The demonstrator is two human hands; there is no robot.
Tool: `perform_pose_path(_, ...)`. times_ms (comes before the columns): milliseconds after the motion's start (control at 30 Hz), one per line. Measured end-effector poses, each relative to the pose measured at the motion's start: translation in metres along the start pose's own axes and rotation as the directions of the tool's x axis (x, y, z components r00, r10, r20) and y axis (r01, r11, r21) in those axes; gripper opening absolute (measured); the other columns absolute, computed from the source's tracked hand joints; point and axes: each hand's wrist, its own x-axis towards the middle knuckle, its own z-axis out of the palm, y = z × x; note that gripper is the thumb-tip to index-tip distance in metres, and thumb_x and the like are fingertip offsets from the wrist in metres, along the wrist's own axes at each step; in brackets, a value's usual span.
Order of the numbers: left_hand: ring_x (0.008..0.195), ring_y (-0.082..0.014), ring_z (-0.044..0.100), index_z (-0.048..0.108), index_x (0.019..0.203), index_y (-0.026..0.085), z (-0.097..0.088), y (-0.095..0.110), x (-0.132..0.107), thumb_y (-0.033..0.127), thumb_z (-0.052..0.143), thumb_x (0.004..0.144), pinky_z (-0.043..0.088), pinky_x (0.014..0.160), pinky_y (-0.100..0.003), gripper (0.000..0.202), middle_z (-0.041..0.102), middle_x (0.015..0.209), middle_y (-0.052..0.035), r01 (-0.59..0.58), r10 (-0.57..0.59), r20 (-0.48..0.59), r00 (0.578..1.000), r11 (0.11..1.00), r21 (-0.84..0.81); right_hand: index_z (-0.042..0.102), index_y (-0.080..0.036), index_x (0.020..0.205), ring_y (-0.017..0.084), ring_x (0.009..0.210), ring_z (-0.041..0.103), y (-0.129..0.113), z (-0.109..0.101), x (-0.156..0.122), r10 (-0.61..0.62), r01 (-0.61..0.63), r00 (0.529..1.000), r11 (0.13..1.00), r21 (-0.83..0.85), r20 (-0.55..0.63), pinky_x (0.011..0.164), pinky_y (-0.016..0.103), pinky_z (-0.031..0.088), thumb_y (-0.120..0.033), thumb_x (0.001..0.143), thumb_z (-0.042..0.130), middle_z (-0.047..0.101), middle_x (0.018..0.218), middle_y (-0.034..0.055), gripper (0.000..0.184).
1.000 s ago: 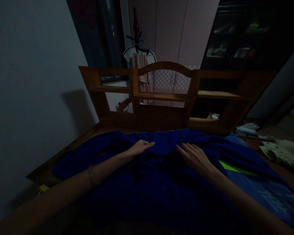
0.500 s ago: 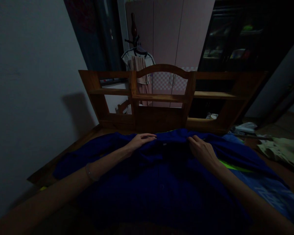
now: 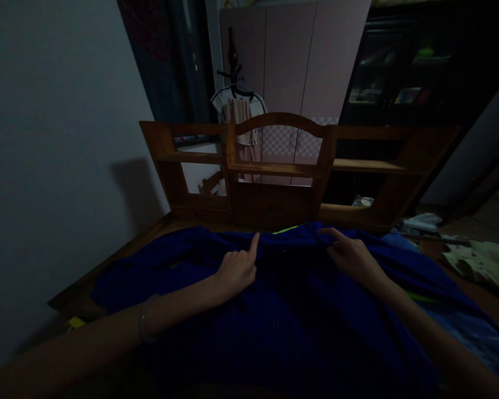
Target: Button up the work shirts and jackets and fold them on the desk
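A dark blue long-sleeved shirt [image 3: 274, 310] lies spread out in front of me, its collar edge towards the wooden headboard. My left hand [image 3: 237, 270] is on the left of the collar, index finger stretched out to its edge and the other fingers curled. Across from it, my right hand [image 3: 353, 257] is at the right of the collar. Its index finger reaches along the cloth, with the thumb apart below. I see no cloth gripped in either hand. Dim light hides the shirt's front details.
A wooden headboard with shelves [image 3: 274, 169] stands just beyond the shirt. The white wall [image 3: 66, 138] closes the left side. Blue printed cloth [image 3: 457, 327] lies at the right, with pale cloth [image 3: 482, 260] farther out. Behind are a coat rack [image 3: 233, 55] and pink wardrobe [image 3: 286, 61].
My left hand has drawn back towards me and curled all but its index finger. The right hand has loosened from the collar, its index finger now extended. A bright green edge shows behind the collar.
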Motion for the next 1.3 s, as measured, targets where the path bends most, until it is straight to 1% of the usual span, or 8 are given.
perform_pose_path(100, 0.062, -0.0235, 0.066, 0.038, 0.136, 0.010, -0.020, -0.019, 0.025, 0.028, 0.041, 0.083, 0.047, 0.066, -0.034, 0.056, 0.068, 0.069, -0.0102, 0.164, -0.123, 0.145, 0.982, 0.933, -0.320, 0.051, -0.018, 0.119, 0.017, 0.045, 0.061, -0.003, -0.007, 0.009, 0.090, -0.127, 0.990, 0.910, 0.396, 0.112, 0.047, 0.025, 0.047, -0.029, 0.084, 0.041, 0.061, 0.053, -0.0030, 0.038)
perform_pose_path(200, 0.052, -0.0214, 0.064, 0.053, 0.116, 0.006, -0.046, -0.035, 0.073, 0.033, 0.031, 0.087, 0.050, 0.057, -0.033, 0.045, 0.068, 0.065, -0.0118, 0.346, -0.136, 0.342, 0.930, 0.642, -0.684, 0.054, -0.015, 0.110, 0.021, 0.051, 0.065, -0.002, -0.001, 0.044, 0.186, -0.209, 0.977, 0.721, 0.661, 0.106, 0.052, 0.032, 0.053, -0.032, 0.084, 0.042, 0.063, 0.056, 0.0012, 0.034)
perform_pose_path(333, 0.080, -0.0232, 0.068, 0.052, 0.115, 0.007, -0.064, -0.049, 0.145, 0.032, 0.034, 0.087, 0.053, 0.072, -0.038, 0.041, 0.069, 0.096, -0.0175, 0.114, -0.194, 0.035, 0.980, 0.415, -0.903, 0.050, -0.016, 0.114, 0.023, 0.076, 0.068, 0.003, 0.022, 0.114, 0.276, -0.084, 0.954, 0.615, 0.784, -0.114, 0.074, 0.042, 0.056, -0.027, 0.086, 0.036, 0.067, 0.084, 0.0093, 0.034)
perform_pose_path(500, 0.137, -0.0237, 0.026, 0.032, 0.140, 0.016, -0.028, -0.050, 0.175, 0.023, 0.044, 0.084, 0.020, 0.113, -0.046, 0.057, 0.032, 0.148, -0.0110, -0.326, 0.061, -0.501, 0.863, 0.824, -0.462, 0.029, -0.017, 0.140, 0.028, 0.129, 0.039, 0.003, 0.068, 0.156, -0.021, 0.106, 0.930, 0.972, 0.212, -0.368, 0.104, 0.052, 0.034, -0.038, 0.093, 0.033, 0.041, 0.139, 0.0159, 0.052)
perform_pose_path(667, 0.142, -0.0214, 0.012, 0.024, 0.145, 0.017, 0.051, -0.048, 0.155, 0.026, 0.039, 0.090, 0.007, 0.116, -0.043, 0.057, 0.016, 0.154, -0.0076, -0.324, 0.287, -0.419, 0.861, 0.946, -0.018, 0.022, -0.022, 0.146, 0.028, 0.141, 0.009, 0.007, 0.115, 0.140, -0.347, 0.255, 0.924, 0.874, -0.413, -0.163, 0.112, 0.054, 0.012, -0.036, 0.094, 0.038, 0.012, 0.154, 0.0087, 0.056)
perform_pose_path(1000, 0.137, -0.0261, 0.027, 0.029, 0.143, 0.027, 0.100, -0.103, 0.186, 0.041, 0.037, 0.093, 0.006, 0.113, -0.051, 0.053, 0.041, 0.143, -0.0053, -0.251, 0.257, -0.290, 0.922, 0.966, 0.059, 0.021, -0.020, 0.146, 0.028, 0.141, 0.007, 0.060, 0.148, 0.164, -0.252, 0.161, 0.962, 0.830, -0.534, -0.102, 0.112, 0.053, 0.014, -0.034, 0.094, 0.037, 0.004, 0.155, 0.0081, 0.056)
perform_pose_path(1167, 0.136, -0.0260, 0.028, 0.028, 0.144, 0.025, 0.105, -0.103, 0.187, 0.041, 0.037, 0.093, 0.007, 0.113, -0.051, 0.053, 0.042, 0.143, -0.0072, -0.256, 0.273, -0.318, 0.908, 0.962, 0.097, 0.021, -0.020, 0.146, 0.029, 0.141, 0.007, 0.059, 0.155, 0.167, -0.251, 0.151, 0.959, 0.842, -0.519, -0.129, 0.110, 0.056, 0.016, -0.034, 0.094, 0.039, 0.007, 0.154, 0.0109, 0.057)
perform_pose_path(1300, 0.135, -0.0251, 0.032, 0.040, 0.138, 0.017, 0.099, -0.088, 0.177, 0.031, 0.035, 0.094, 0.012, 0.114, -0.049, 0.046, 0.044, 0.140, -0.0113, -0.244, 0.248, -0.357, 0.900, 0.968, 0.057, 0.038, -0.021, 0.139, 0.030, 0.140, 0.011, 0.047, 0.125, 0.148, -0.334, 0.264, 0.941, 0.829, -0.492, -0.059, 0.108, 0.057, 0.020, -0.037, 0.094, 0.041, 0.015, 0.153, 0.0108, 0.048)
